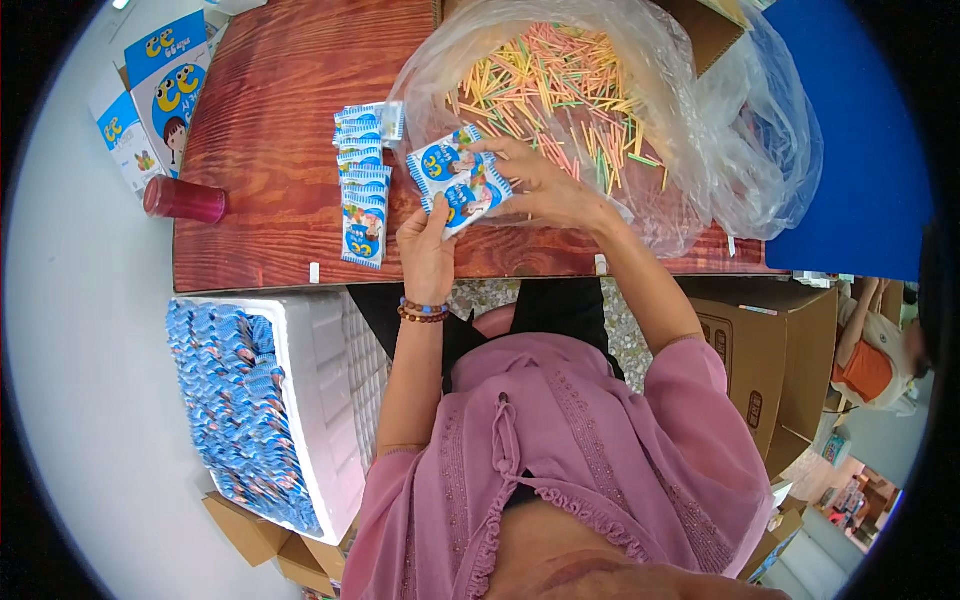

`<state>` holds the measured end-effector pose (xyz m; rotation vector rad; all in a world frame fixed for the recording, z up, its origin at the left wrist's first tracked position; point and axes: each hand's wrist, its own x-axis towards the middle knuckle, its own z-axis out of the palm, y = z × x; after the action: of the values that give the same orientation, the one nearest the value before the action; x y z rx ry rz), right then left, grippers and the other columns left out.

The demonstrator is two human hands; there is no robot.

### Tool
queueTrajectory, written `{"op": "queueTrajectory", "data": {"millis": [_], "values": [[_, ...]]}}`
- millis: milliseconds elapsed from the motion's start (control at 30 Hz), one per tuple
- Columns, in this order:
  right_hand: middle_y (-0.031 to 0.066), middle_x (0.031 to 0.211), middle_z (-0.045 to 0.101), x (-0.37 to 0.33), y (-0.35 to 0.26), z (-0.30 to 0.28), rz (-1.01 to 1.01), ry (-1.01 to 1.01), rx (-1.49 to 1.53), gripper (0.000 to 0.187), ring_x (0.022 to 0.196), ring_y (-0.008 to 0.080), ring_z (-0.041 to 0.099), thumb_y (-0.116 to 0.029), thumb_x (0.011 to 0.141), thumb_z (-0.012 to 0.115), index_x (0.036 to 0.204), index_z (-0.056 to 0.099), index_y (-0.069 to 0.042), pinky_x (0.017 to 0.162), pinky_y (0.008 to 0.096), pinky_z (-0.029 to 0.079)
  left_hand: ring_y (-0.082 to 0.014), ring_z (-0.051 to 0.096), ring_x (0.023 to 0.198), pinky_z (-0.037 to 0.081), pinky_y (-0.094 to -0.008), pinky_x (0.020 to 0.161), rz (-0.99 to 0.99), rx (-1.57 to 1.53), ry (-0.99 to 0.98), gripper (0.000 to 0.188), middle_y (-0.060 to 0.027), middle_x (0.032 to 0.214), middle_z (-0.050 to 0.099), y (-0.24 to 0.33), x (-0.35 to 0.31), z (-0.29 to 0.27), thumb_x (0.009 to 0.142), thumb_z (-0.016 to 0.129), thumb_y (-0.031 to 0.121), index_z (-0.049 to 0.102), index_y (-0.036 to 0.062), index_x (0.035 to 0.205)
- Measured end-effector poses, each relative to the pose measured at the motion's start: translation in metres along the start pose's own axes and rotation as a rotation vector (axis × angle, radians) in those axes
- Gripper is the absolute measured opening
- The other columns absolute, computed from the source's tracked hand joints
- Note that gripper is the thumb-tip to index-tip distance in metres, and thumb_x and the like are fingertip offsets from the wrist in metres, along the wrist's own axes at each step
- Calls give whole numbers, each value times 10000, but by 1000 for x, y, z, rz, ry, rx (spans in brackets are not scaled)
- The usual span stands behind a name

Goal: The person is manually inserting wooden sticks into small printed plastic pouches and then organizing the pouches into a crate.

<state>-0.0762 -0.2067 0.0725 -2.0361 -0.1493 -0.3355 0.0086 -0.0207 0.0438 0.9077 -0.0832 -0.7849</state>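
My left hand (428,250) pinches the lower edge of a few blue-and-white printed packets (455,182), its thumb lying over their front. At their right side my right hand (550,190) holds them too, fingers curved at the upper corner and thumb lower down. The packets overlap and tilt above the table's near part. Left of them, a row of similar packets (364,222) lies overlapped on the red-brown wooden table (270,110). Just beyond my right hand, a clear plastic bag (680,170) spreads out with many thin pink, yellow and green sticks (570,75).
A red cup-like container (186,200) and printed blue-and-white boxes (165,90) are at the left. Below the table's edge stands a white foam box (310,400) full of blue packets (240,410). Cardboard boxes (750,360) stand at the right, with another person (880,350) beyond.
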Motion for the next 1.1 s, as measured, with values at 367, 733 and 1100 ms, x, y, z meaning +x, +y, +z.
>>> {"op": "queueTrajectory", "data": {"millis": [367,733,1100], "values": [[55,1364,505,-8,-5,4,-58,37,89,226,1300,284,397,-187,808,688,1022,723,-123,1077,421,285,-66,581,746,438,-224,601,22,-8,26,192,-36,944,670,-13,5,-1,958,573,202,648,26,972],[95,1372,498,-13,-11,2,-69,25,18,281,1288,313,415,-176,778,720,1057,711,-148,1069,447,304,-33,532,689,409,-199,558,100,86,90,240,2,843,629,-23,-9,16,986,523,245,630,44,913],[121,1099,650,-13,53,-84,339,275,-104,205,1038,173,598,-162,896,610,1036,690,-35,885,299,471,-38,534,690,429,-206,609,267,269,134,250,-2,816,633,-41,-14,-21,985,520,184,637,-10,880]]}}
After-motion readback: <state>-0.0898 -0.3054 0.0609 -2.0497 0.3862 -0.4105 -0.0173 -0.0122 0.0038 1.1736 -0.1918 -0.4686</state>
